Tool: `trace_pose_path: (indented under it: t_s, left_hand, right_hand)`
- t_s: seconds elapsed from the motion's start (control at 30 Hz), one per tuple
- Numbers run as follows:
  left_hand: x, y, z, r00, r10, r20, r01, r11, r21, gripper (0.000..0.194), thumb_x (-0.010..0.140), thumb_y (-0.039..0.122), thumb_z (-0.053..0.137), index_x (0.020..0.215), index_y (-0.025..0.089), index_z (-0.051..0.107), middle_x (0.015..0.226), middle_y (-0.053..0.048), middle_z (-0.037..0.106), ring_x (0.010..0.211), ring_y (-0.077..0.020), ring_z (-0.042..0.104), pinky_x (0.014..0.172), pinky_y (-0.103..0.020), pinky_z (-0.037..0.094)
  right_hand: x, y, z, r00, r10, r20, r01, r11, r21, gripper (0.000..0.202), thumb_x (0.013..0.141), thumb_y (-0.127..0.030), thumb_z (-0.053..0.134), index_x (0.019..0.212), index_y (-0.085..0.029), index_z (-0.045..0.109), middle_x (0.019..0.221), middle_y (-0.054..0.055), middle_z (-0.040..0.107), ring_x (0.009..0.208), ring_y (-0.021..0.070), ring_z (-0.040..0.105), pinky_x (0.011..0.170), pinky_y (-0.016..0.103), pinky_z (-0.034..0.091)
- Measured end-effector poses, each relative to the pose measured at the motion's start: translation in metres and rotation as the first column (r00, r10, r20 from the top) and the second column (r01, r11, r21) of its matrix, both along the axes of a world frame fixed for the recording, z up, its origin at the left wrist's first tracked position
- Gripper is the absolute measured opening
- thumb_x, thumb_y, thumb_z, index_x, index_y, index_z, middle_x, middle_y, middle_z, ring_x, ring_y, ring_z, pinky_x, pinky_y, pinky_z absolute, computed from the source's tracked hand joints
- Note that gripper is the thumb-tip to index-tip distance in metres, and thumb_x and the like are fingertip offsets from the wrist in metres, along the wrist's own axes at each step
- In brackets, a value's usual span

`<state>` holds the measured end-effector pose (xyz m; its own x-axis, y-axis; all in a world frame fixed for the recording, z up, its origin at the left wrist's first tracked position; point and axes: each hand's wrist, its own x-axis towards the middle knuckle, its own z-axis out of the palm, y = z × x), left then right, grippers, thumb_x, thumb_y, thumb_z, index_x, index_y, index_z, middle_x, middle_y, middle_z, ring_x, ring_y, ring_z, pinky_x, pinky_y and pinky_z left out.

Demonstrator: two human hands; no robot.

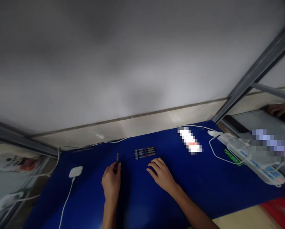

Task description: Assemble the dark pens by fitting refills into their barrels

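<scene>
My left hand [111, 183] is closed around a slim dark pen [117, 157], whose upper end sticks up past the fingertips. The lower part of that pen is hidden by the hand. Several dark pens [144, 153] lie side by side in a neat row on the blue tabletop [142, 197], to the right of my left hand. Just below the right end of this row, my right hand [162, 173] rests with its fingers bent and apart, holding nothing.
A white charger [75, 171] with a cable lies at left. On the right are a blurred-out bright strip [189, 140], a white power strip [264, 170] with looping cables and a green packet [232, 157]. Another person's hand [279, 109] shows beyond the metal post [249, 76].
</scene>
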<state>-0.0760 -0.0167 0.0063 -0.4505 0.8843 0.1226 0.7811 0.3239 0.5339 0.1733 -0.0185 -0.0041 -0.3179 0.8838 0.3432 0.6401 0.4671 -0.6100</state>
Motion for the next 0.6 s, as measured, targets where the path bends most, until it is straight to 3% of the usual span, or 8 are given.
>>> trace_pose_path:
  t_s: [0.13, 0.23, 0.33, 0.47, 0.6]
  left_hand:
    - [-0.013, 0.004, -0.008, 0.986, 0.002, -0.167, -0.004, 1.000, -0.009, 0.039, 0.093, 0.043, 0.044, 0.113, 0.016, 0.066, 0.087, -0.009, 0.064, 0.081, -0.0238, 0.060, 0.064, -0.030, 0.040]
    - [-0.008, 0.002, -0.013, 0.970, 0.018, -0.242, -0.007, 0.999, 0.047, 0.041, 0.095, 0.043, 0.041, 0.116, 0.016, 0.064, 0.095, -0.011, 0.062, 0.091, -0.0258, 0.057, 0.068, -0.032, 0.042]
    - [-0.005, 0.000, -0.014, 0.955, 0.031, -0.294, -0.006, 0.996, 0.085, 0.044, 0.094, 0.046, 0.042, 0.118, 0.016, 0.063, 0.099, -0.013, 0.061, 0.097, -0.0283, 0.055, 0.072, -0.034, 0.044]
    - [-0.001, -0.002, -0.013, 0.915, 0.084, -0.395, 0.028, 0.963, 0.269, 0.044, 0.093, 0.045, 0.046, 0.119, 0.013, 0.063, 0.107, -0.016, 0.060, 0.101, -0.0295, 0.052, 0.088, -0.041, 0.043]
    - [0.025, -0.014, -0.012, 0.918, -0.084, -0.388, 0.227, 0.912, 0.341, 0.033, 0.093, 0.036, 0.050, 0.115, 0.016, 0.064, 0.108, -0.015, 0.060, 0.104, -0.0266, 0.054, 0.094, -0.041, 0.040]
  right_hand:
    - [0.007, 0.007, 0.000, 0.978, -0.118, 0.172, 0.111, 0.993, 0.051, 0.039, 0.096, -0.036, 0.049, 0.135, -0.030, 0.051, 0.136, 0.013, 0.048, 0.124, 0.0322, 0.044, 0.095, 0.051, 0.042]
    - [0.007, 0.008, -0.003, 0.959, -0.158, 0.237, 0.143, 0.987, 0.080, 0.047, 0.096, -0.037, 0.048, 0.143, -0.032, 0.042, 0.148, 0.015, 0.036, 0.133, 0.0363, 0.036, 0.096, 0.058, 0.040]
    - [0.007, 0.008, -0.002, 0.964, -0.170, 0.207, 0.150, 0.983, 0.107, 0.035, 0.097, -0.031, 0.046, 0.131, -0.030, 0.053, 0.147, 0.013, 0.038, 0.134, 0.0340, 0.036, 0.098, 0.055, 0.041]
    - [0.010, 0.010, -0.001, 0.971, -0.164, 0.171, 0.146, 0.982, 0.116, 0.021, 0.095, -0.025, 0.049, 0.113, -0.027, 0.062, 0.139, 0.011, 0.046, 0.131, 0.0319, 0.040, 0.097, 0.052, 0.042]
    - [0.012, 0.013, -0.005, 0.981, -0.092, 0.173, 0.076, 0.993, 0.094, 0.013, 0.093, -0.022, 0.055, 0.103, -0.024, 0.063, 0.135, 0.010, 0.049, 0.129, 0.0312, 0.040, 0.097, 0.050, 0.042]
